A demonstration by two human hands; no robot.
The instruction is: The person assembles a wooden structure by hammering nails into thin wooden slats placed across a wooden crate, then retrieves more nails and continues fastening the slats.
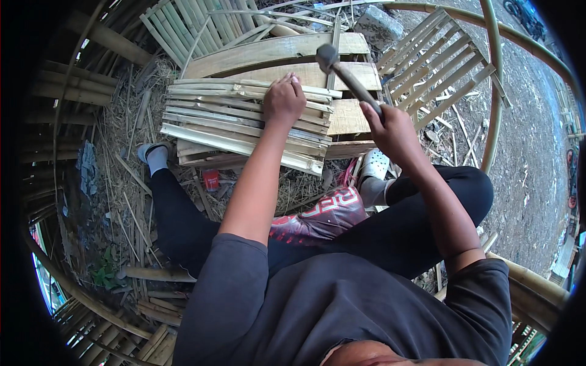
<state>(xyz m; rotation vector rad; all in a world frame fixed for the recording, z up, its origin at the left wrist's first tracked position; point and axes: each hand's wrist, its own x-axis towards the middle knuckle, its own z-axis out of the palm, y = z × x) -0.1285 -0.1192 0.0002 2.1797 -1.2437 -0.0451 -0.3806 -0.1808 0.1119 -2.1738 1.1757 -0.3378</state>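
Note:
My right hand (392, 131) is wrapped round the wooden handle of a hammer (356, 83), whose dark head is raised above the right part of the work surface. Closed, my left hand (284, 99) rests on the far part of a panel of split bamboo slats (226, 130). Its fingertips are bunched together, and what they pinch, if anything, is too small to make out. The slats lie side by side across a low bench of thick wooden planks (351, 117). A thin upright strip (334, 52) crosses the bench planks just behind the hammer.
A finished-looking slatted bamboo panel (436, 67) leans at the far right, and another (195, 27) lies at the far left. A grey block (378, 25) stands behind the bench. Near my feet are a red cup (210, 180) and a printed cloth sack (323, 216). Bamboo scraps litter the ground.

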